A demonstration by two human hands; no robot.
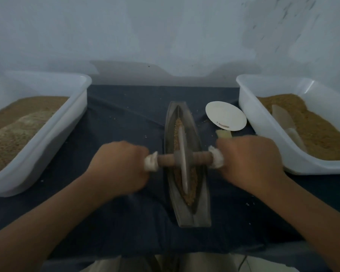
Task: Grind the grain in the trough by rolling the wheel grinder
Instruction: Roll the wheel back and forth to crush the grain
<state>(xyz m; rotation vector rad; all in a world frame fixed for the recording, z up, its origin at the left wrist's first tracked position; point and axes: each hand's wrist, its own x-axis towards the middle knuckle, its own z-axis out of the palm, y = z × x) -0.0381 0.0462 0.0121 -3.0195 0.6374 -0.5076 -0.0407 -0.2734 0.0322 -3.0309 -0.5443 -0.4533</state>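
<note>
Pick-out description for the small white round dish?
Find the white plastic tub of brown grain on the right. Between it and the grey boat-shaped trough, on the dark blue cloth, lies the small white round dish. It alone is round and flat.

Arms (47, 228): bare to the lower corners.
Left grip (118, 163), right grip (249, 160): bare.
Clothing (114, 265): pale beige, bottom centre.

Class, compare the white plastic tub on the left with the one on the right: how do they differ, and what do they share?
The left white plastic tub holds brown grain with a paler heap; the right white plastic tub holds evenly brown grain. A pale flat scoop lies in the right tub; the left tub shows none. Both sit on the dark blue cloth.
</note>
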